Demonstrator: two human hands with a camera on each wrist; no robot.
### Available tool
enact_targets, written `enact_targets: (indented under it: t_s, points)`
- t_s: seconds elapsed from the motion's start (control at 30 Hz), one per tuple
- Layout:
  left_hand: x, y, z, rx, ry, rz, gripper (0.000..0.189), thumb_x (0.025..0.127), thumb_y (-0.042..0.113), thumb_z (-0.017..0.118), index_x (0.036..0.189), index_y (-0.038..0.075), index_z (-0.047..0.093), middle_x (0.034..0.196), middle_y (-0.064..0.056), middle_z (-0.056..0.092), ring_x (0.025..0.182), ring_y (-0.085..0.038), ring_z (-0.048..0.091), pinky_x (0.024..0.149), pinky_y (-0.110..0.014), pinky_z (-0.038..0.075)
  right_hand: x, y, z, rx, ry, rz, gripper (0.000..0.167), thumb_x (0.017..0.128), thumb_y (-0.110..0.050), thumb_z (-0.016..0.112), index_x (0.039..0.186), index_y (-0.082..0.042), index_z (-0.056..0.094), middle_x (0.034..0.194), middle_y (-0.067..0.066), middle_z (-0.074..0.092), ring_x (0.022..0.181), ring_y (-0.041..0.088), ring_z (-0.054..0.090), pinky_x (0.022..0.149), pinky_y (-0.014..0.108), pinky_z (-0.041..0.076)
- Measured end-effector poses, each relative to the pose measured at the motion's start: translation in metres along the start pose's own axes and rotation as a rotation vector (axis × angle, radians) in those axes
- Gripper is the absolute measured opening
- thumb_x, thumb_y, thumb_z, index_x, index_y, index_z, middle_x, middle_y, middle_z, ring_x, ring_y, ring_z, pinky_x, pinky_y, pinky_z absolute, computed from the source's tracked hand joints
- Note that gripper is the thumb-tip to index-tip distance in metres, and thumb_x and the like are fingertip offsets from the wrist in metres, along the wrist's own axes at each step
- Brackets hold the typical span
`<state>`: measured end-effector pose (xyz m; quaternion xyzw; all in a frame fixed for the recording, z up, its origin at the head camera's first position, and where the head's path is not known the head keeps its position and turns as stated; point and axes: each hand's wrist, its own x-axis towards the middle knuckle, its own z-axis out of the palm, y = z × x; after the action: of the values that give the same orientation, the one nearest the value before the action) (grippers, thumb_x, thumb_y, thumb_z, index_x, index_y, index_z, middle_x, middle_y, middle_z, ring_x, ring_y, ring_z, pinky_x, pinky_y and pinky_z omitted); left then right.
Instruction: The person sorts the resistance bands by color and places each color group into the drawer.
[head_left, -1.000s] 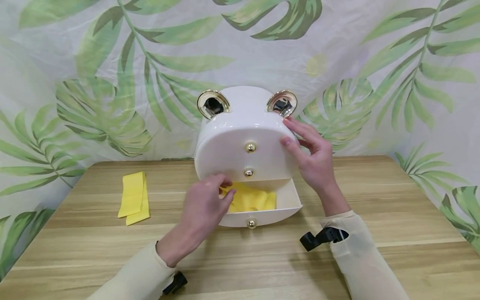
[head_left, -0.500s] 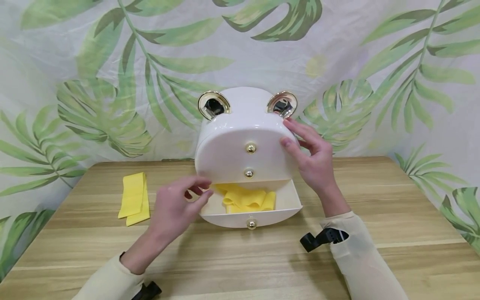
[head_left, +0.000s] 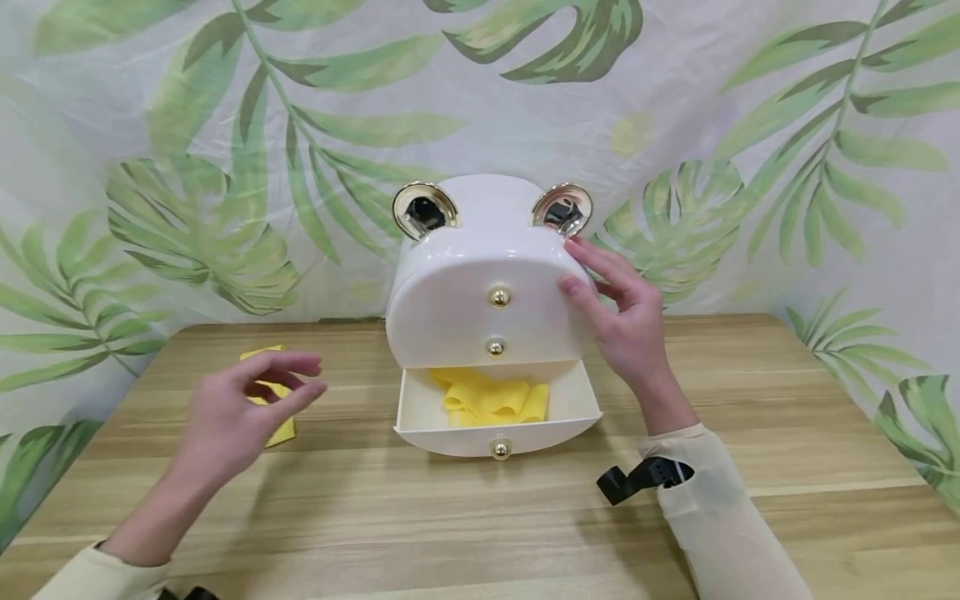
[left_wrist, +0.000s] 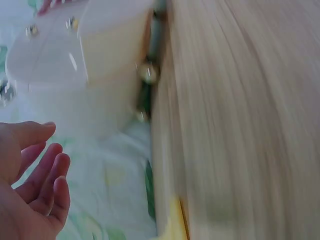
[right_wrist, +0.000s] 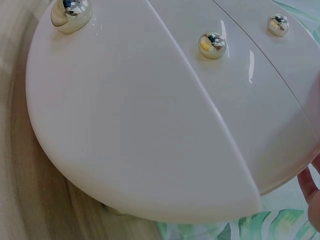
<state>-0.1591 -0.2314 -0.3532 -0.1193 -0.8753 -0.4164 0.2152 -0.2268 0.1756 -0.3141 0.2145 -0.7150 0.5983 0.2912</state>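
A white drawer box with gold ball knobs and two gold-rimmed round eyes on top stands mid-table, leaning back slightly. Its bottom drawer is pulled out, and a crumpled yellow cloth strip lies inside. My right hand holds the box's upper right side, thumb on the front face and fingers round the edge. To the left of the box, my left hand hovers with loosely bent fingers and nothing in them. It partly hides a folded yellow strip on the table.
The wooden table spreads around the box. Behind it hangs a leaf-patterned cloth. The drawer's front fills much of the right wrist view.
My left hand has drawn back from the drawer and moved left, to over the folded yellow strip. The cloth in the drawer is now uncovered. My right hand stays on the box.
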Motion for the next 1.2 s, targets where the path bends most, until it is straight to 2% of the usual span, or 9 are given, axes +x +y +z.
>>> enact_targets:
  t_s: [0.07,0.13,0.27,0.37,0.53,0.7,0.9,1.03,1.2]
  points:
    - [-0.002,-0.011,-0.013,0.018,-0.012,-0.029,0.024,0.089,0.014,0.087,0.112,0.012,0.081,0.092,0.034,0.072,0.080,0.011,0.066,0.068,-0.008,0.052,0.000,-0.001,0.001,0.001,0.002,0.001,0.040,0.094,-0.001,0.077,0.133,-0.003,0.073,0.146,0.010,0.068,0.137,0.015,0.061,0.096,0.021,0.059]
    - [-0.004,-0.020,-0.025,0.044,-0.034,-0.083,0.027,0.090,0.019,0.087,0.115,0.012,0.080,0.092,0.035,0.072,0.081,0.010,0.066,0.070,-0.008,0.051,-0.001,-0.001,0.001,-0.001,0.002,0.005,0.040,0.094,-0.001,0.077,0.134,-0.004,0.073,0.146,0.009,0.068,0.137,0.015,0.061,0.096,0.020,0.059]
    - [-0.009,-0.036,-0.042,0.109,-0.101,-0.196,0.035,0.091,0.034,0.086,0.121,0.017,0.078,0.092,0.027,0.075,0.082,0.008,0.065,0.072,-0.009,0.050,-0.001,0.000,0.000,-0.005,0.006,0.011,0.040,0.095,-0.002,0.077,0.134,-0.005,0.073,0.146,0.008,0.068,0.137,0.015,0.060,0.097,0.020,0.059]
    - [-0.011,-0.047,-0.048,0.141,-0.148,-0.237,0.041,0.091,0.039,0.086,0.124,0.018,0.077,0.094,0.022,0.076,0.085,0.009,0.064,0.073,-0.011,0.051,-0.002,0.000,-0.002,-0.004,0.012,0.012,0.040,0.094,-0.001,0.077,0.134,-0.005,0.073,0.146,0.008,0.068,0.137,0.015,0.060,0.097,0.020,0.058]
    - [-0.015,-0.062,-0.051,0.153,-0.215,-0.285,0.049,0.089,0.040,0.088,0.130,0.015,0.075,0.110,0.002,0.077,0.088,0.010,0.063,0.070,-0.019,0.054,-0.002,0.001,-0.002,0.001,0.017,0.014,0.040,0.094,0.000,0.077,0.134,-0.005,0.073,0.146,0.009,0.068,0.138,0.015,0.060,0.097,0.020,0.058]
    - [-0.018,-0.073,-0.054,0.175,-0.294,-0.350,0.057,0.088,0.044,0.087,0.135,0.015,0.073,0.133,-0.019,0.071,0.096,0.015,0.053,0.071,-0.022,0.049,0.000,0.001,0.001,0.008,0.011,-0.007,0.040,0.094,0.002,0.076,0.133,-0.004,0.073,0.145,0.011,0.069,0.137,0.017,0.061,0.097,0.022,0.059]
    - [-0.021,-0.082,-0.052,0.155,-0.361,-0.422,0.060,0.086,0.044,0.089,0.136,0.013,0.073,0.144,-0.024,0.063,0.101,0.008,0.054,0.074,-0.018,0.048,0.000,0.000,0.003,0.012,0.009,-0.014,0.040,0.094,0.003,0.076,0.133,-0.003,0.073,0.145,0.012,0.069,0.137,0.016,0.061,0.096,0.021,0.059]
    - [-0.021,-0.085,-0.051,0.179,-0.362,-0.438,0.062,0.084,0.044,0.090,0.135,0.013,0.073,0.138,-0.027,0.065,0.100,0.002,0.057,0.073,-0.019,0.047,0.000,0.000,0.003,0.012,0.007,-0.014,0.040,0.094,0.003,0.076,0.133,-0.002,0.073,0.145,0.012,0.069,0.137,0.016,0.061,0.096,0.021,0.059]
    - [-0.017,-0.087,-0.049,0.246,-0.373,-0.440,0.065,0.080,0.047,0.093,0.133,0.014,0.074,0.126,-0.021,0.071,0.101,-0.008,0.060,0.074,-0.020,0.041,0.000,0.000,0.002,0.009,0.010,-0.013,0.040,0.094,0.003,0.075,0.133,-0.002,0.073,0.145,0.013,0.069,0.136,0.016,0.061,0.096,0.021,0.059]
